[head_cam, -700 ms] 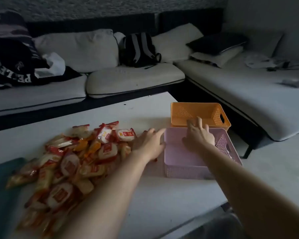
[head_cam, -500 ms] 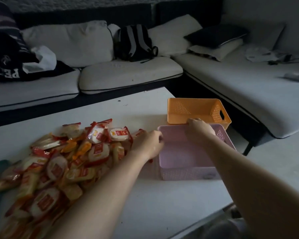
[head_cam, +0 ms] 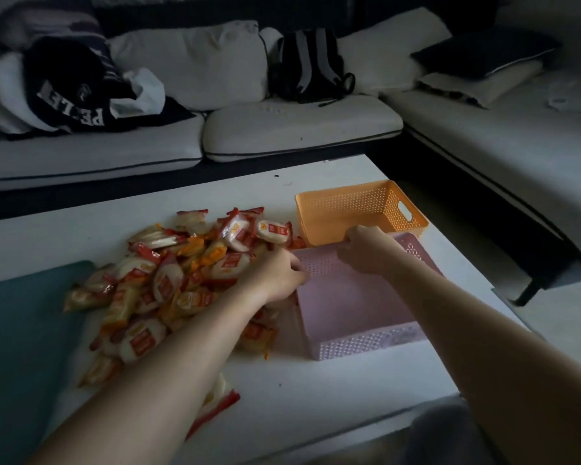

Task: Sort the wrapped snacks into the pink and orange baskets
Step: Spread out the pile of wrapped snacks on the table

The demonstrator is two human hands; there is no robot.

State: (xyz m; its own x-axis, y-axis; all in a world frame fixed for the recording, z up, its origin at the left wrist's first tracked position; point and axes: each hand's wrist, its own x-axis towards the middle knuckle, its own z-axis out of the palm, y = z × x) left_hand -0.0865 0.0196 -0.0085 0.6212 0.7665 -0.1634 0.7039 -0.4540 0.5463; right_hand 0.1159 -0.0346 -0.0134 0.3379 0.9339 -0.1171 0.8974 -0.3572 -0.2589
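A: Gripping how?
B: With left hand (head_cam: 279, 276), fingers curled over the left rim of the pink perforated plastic basket (head_cam: 366, 344); with right hand (head_cam: 369, 250), curled at its far rim.
A: Why?
B: Probably to square it against the orange perforated plastic basket (head_cam: 349, 209), both empty.
A: And around?
B: Heaped red-and-white wrapped snacks (head_cam: 182, 283) just beside, leftward, on white tabletop (head_cam: 316, 391); pale sofa (head_cam: 282, 125) beyond.

Snack pile (head_cam: 182, 280) crowds left of the pink basket (head_cam: 366, 344); orange basket (head_cam: 329, 209) close behind; near tabletop (head_cam: 316, 391) open.
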